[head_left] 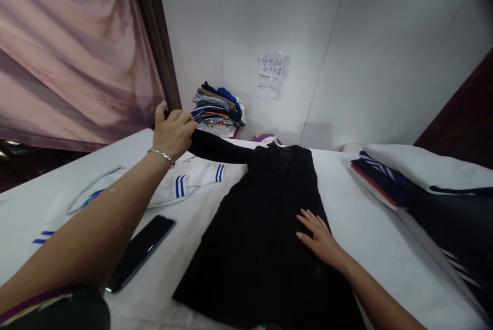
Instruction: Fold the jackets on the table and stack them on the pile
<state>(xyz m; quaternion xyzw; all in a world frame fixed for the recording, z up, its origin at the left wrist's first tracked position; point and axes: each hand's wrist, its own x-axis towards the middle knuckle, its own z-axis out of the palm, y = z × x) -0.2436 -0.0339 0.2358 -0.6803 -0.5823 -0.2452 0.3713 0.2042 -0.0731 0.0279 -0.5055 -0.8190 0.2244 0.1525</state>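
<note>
Sleeve (223, 147) was held out leftward off jacket (269, 227), probably pinched by left hand (173, 132); right hand (319, 240) was laid open, palm-down, on jacket.

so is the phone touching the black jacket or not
Apart. The head view plainly shows a strip of white table surface between the phone and the black jacket.

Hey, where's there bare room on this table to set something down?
The widest bare strip of white table lies between the black jacket and the folded clothes at right. A smaller patch lies between the jacket and the phone. The left is crowded: the left arm passes over the phone and a white garment with blue stripes.
</note>
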